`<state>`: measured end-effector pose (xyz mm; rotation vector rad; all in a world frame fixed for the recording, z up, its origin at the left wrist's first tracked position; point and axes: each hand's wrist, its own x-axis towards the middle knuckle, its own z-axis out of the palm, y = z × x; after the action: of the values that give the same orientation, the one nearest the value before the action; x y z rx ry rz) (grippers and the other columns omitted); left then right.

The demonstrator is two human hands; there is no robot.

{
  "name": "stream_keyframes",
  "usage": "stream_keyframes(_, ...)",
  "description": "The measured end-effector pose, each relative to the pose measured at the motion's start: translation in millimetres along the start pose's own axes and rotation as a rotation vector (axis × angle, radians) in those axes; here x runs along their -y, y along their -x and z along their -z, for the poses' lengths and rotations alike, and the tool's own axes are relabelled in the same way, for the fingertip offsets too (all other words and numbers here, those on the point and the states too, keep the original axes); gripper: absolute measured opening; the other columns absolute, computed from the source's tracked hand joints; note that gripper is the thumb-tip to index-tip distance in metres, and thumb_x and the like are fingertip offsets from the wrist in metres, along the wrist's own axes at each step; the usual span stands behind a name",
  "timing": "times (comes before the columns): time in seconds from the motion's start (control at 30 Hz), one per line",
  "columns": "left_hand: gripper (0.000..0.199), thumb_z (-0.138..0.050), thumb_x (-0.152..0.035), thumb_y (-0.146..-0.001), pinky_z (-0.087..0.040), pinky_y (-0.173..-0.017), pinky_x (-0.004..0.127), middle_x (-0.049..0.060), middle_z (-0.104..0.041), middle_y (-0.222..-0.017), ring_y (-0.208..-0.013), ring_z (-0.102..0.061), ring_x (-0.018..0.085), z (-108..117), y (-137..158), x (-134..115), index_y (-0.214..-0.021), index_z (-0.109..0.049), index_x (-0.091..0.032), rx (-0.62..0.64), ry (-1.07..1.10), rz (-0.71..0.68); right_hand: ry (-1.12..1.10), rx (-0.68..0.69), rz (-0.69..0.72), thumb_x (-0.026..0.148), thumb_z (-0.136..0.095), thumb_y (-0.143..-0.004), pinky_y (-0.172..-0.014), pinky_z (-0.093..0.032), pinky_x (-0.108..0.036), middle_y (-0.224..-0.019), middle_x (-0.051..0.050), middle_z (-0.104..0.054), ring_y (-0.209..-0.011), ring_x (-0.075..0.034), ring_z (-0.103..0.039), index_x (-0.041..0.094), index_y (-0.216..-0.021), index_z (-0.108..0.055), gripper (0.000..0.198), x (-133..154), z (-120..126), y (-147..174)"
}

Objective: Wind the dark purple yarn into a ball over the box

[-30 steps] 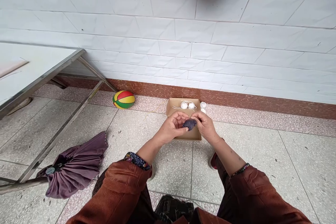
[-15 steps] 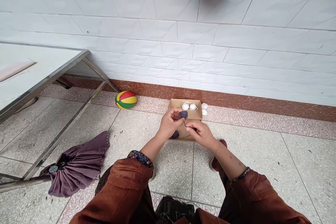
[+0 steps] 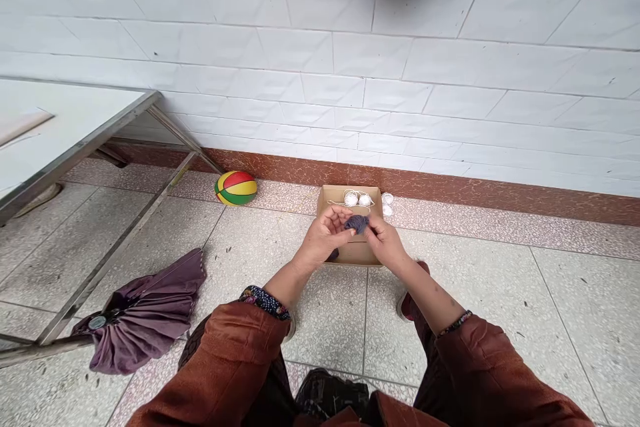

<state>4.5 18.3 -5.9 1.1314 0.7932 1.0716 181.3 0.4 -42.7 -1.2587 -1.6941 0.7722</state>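
"While the left hand (image 3: 323,239) holds one side of the dark yarn ball (image 3: 357,224) and the right hand (image 3: 388,243) pinches the other, is it heavy?"

"I think it's light, soft and not slippery. Cup its fat middle gently, so it won't squash."

"Where is it?"

"Up over the cardboard box (image 3: 358,253), nearer than the two white balls (image 3: 351,199)."

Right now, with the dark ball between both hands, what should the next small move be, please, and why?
Perhaps the right hand should wind a turn onto the dark ball: it is at the ball's right end, while the left hand holds the other side, above the box. I cannot make out the strand clearly.
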Motion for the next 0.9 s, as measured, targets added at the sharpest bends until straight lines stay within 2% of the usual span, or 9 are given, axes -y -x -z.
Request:
stream_keyframes(0.13, 0.034, -0.081, -0.019, -0.066, -0.048, -0.079, 0.025, -0.001, -0.067, -0.088, -0.081, -0.061, 0.011, 5.9, -7.0, 4.1, -0.094, -0.061, -0.019, -0.125, -0.094, 0.008, 0.047, 0.162, 0.143, 0.029, -0.05, -0.1, -0.072, -0.046, -0.029, -0.081, -0.002, -0.064, -0.076, -0.017, -0.06, 0.022, -0.087, -0.061, 0.018, 12.0, -8.6, 9.7)
stream_keyframes(0.23, 0.034, -0.079, -0.017, -0.065, -0.048, -0.076, 0.025, -0.001, -0.068, -0.085, -0.078, -0.062, 0.011, 7.4, -9.5, 8.2, -0.093, -0.061, -0.018, -0.15, -0.169, 0.021, 0.003, 0.22, 0.241, 0.028, -0.051, -0.1, -0.072, -0.047, -0.028, -0.082, -0.002, -0.065, -0.076, -0.017, -0.061, 0.022, -0.089, -0.062, 0.017, 24.8, -2.8, 11.5)
stream_keyframes(0.33, 0.033, -0.079, -0.018, -0.065, -0.048, -0.076, 0.025, 0.0, -0.068, -0.085, -0.077, -0.062, 0.011, 6.2, -8.6, 9.9, -0.094, -0.061, -0.018, -0.098, -0.193, 0.022, -0.065, 0.162, 0.241, 0.029, -0.055, -0.1, -0.07, -0.048, -0.028, -0.082, -0.002, -0.067, -0.075, -0.016, -0.062, 0.022, -0.092, -0.065, 0.014, 32.1, 11.2, 6.6)
stream_keyframes(0.47, 0.032, -0.08, -0.017, -0.066, -0.048, -0.077, 0.027, 0.001, -0.067, -0.087, -0.078, -0.061, 0.011, 1.7, -2.1, 6.3, -0.092, -0.062, -0.017, 0.021, -0.192, 0.056, -0.073, 0.0, 0.186, 0.029, -0.056, -0.099, -0.072, -0.049, -0.029, -0.083, -0.002, -0.068, -0.076, -0.017, -0.062, 0.023, -0.089, -0.067, 0.016, 25.4, 26.2, -5.7)
stream_keyframes(0.6, 0.033, -0.081, -0.02, -0.068, -0.047, -0.077, 0.027, 0.001, -0.067, -0.089, -0.079, -0.061, 0.012, -0.9, 3.9, 0.6, -0.096, -0.064, -0.018, 0.161, -0.093, 0.129, -0.009, -0.091, 0.091, 0.029, -0.056, -0.098, -0.071, -0.048, -0.03, -0.079, -0.002, -0.065, -0.076, -0.018, -0.06, 0.022, -0.082, -0.064, 0.019, 4.4, 19.8, -12.3)
stream_keyframes(0.67, 0.033, -0.082, -0.022, -0.068, -0.047, -0.078, 0.027, 0.002, -0.067, -0.091, -0.081, -0.06, 0.012, 0.3, 3.5, -0.4, -0.096, -0.065, -0.018, 0.114, -0.013, 0.117, 0.027, -0.07, 0.047, 0.028, -0.053, -0.098, -0.069, -0.048, -0.03, -0.078, -0.002, -0.065, -0.074, -0.018, -0.06, 0.022, -0.083, -0.063, 0.019, -4.5, 9.7, -10.1)
stream_keyframes(0.73, 0.033, -0.082, -0.023, -0.067, -0.047, -0.082, 0.026, 0.001, -0.067, -0.092, -0.084, -0.06, 0.012, 2.8, 0.7, 0.0, -0.095, -0.065, -0.018, 0.009, 0.039, 0.082, 0.066, -0.017, 0.047, 0.028, -0.051, -0.099, -0.068, -0.047, -0.03, -0.079, -0.003, -0.066, -0.074, -0.019, -0.061, 0.022, -0.086, -0.063, 0.018, -7.6, -1.2, -4.6)
stream_keyframes(0.9, 0.035, -0.082, -0.023, -0.065, -0.048, -0.087, 0.028, 0.0, -0.067, -0.093, -0.085, -0.061, 0.012, 9.9, -7.9, 3.5, -0.094, -0.063, -0.019, -0.191, 0.004, 0.038, 0.145, 0.191, 0.196, 0.03, -0.047, -0.103, -0.073, -0.047, -0.029, -0.084, -0.003, -0.065, -0.079, -0.018, -0.062, 0.022, -0.09, -0.062, 0.021, 9.5, -13.6, 11.4)
